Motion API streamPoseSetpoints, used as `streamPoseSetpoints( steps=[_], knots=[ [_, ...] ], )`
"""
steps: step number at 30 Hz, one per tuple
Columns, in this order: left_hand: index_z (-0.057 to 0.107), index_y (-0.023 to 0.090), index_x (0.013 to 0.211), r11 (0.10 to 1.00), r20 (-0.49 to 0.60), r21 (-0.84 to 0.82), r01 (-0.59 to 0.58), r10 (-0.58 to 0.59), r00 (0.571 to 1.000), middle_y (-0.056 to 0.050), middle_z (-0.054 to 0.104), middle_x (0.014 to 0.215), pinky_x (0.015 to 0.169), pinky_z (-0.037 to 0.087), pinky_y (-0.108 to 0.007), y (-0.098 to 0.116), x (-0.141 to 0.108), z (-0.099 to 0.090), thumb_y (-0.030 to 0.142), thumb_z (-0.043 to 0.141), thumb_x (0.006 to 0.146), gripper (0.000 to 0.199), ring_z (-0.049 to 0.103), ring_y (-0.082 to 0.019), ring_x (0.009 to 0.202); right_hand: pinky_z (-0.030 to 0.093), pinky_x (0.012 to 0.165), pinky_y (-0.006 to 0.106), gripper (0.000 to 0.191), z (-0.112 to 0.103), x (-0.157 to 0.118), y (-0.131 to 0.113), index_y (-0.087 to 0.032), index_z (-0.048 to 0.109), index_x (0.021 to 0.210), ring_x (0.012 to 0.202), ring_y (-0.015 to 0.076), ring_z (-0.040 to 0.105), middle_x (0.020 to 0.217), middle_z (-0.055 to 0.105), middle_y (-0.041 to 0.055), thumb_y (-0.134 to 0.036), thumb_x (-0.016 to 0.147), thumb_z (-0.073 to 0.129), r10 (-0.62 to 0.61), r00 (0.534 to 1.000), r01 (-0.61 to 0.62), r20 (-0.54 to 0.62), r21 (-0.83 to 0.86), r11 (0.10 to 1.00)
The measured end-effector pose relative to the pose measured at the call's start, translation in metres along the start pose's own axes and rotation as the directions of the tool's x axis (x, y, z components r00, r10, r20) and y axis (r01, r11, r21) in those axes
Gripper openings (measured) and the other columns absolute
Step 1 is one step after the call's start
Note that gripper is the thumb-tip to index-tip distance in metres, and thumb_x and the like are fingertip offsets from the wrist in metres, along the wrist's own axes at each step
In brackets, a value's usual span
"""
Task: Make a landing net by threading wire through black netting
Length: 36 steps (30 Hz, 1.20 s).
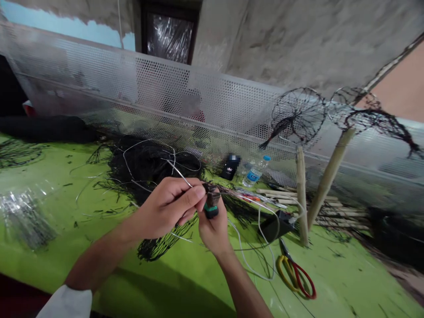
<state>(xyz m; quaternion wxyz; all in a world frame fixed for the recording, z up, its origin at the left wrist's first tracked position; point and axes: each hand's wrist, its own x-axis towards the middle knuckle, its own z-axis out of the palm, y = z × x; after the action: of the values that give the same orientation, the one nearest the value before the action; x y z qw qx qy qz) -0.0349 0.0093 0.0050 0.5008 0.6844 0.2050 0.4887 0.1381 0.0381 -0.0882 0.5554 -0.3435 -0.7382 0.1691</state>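
Note:
My right hand (pixel 215 232) is closed around pliers (pixel 212 196) with a dark, worn head and a green and black grip. Thumb and fingers of my left hand (pixel 175 201) pinch a silvery metal wire (pixel 179 171) right beside the jaws. The wire's free part slants up and to the left; whether the jaws bite on it I cannot tell. Below and behind my hands hangs black netting (pixel 159 247), partly covered by the left hand. A heap of black net (pixel 145 159) lies beyond, with loops of thin wire over it.
Scissors (pixel 296 274) with yellow and red handles lie right on the green table (pixel 185 287). Near them are a black box (pixel 276 226) with a white cable, wooden sticks (pixel 334 210), a water bottle (pixel 253 174) and a phone (pixel 230 167). Two posts bear netted hoops (pixel 300 115). A perforated panel (pixel 228 101) stands behind.

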Motion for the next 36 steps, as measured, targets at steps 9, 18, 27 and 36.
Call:
streamPoseSetpoints(
  steps=[9,18,27,36],
  knots=[
    [0.056,0.018,0.078,0.994,-0.008,0.106,0.02,-0.019,1.0,0.007,0.044,0.053,0.042,0.03,-0.019,-0.001,-0.005,0.005,0.045,0.049,0.109,0.042,0.036,-0.006,0.044,0.054,0.086,0.033,0.033,0.0,-0.008,0.011,-0.023,0.055,0.118,0.093,0.019,0.062,0.104,0.063,0.005,-0.012,0.087,0.056,0.071,0.996,-0.072,-0.047,-0.014,0.997],
    [0.053,0.018,0.079,0.708,0.051,0.614,-0.349,0.406,0.912,0.008,0.044,0.058,0.049,0.032,-0.02,-0.009,0.014,-0.005,0.017,0.046,0.107,0.029,0.039,-0.005,0.048,0.044,0.063,0.024,0.013,-0.006,-0.011,0.008,-0.02,0.058,0.102,0.065,0.0131,0.049,0.079,0.06,0.0,-0.032,0.095,0.06,0.205,0.979,-0.205,-0.012,-0.107,0.973],
    [0.056,0.018,0.085,0.137,0.296,0.899,-0.416,0.512,0.807,0.004,0.057,0.064,0.056,0.035,-0.03,-0.016,0.019,-0.027,0.02,0.045,0.109,0.027,0.05,-0.013,0.054,0.036,0.058,0.024,0.025,-0.009,-0.016,0.007,-0.02,0.058,0.099,0.061,0.0112,0.039,0.073,0.051,-0.0033,-0.045,0.101,0.057,0.311,0.945,-0.305,0.099,-0.07,0.95],
    [0.056,0.019,0.08,-0.142,0.403,0.913,-0.382,0.447,0.798,0.005,0.057,0.061,0.056,0.037,-0.029,-0.019,0.023,-0.034,0.012,0.048,0.105,0.027,0.052,-0.012,0.053,0.038,0.057,0.024,0.028,-0.027,-0.016,0.002,-0.018,0.061,0.102,0.063,0.0118,0.044,0.078,0.058,-0.0003,-0.046,0.101,0.058,0.409,0.882,-0.396,0.235,-0.1,0.913]
  ],
)
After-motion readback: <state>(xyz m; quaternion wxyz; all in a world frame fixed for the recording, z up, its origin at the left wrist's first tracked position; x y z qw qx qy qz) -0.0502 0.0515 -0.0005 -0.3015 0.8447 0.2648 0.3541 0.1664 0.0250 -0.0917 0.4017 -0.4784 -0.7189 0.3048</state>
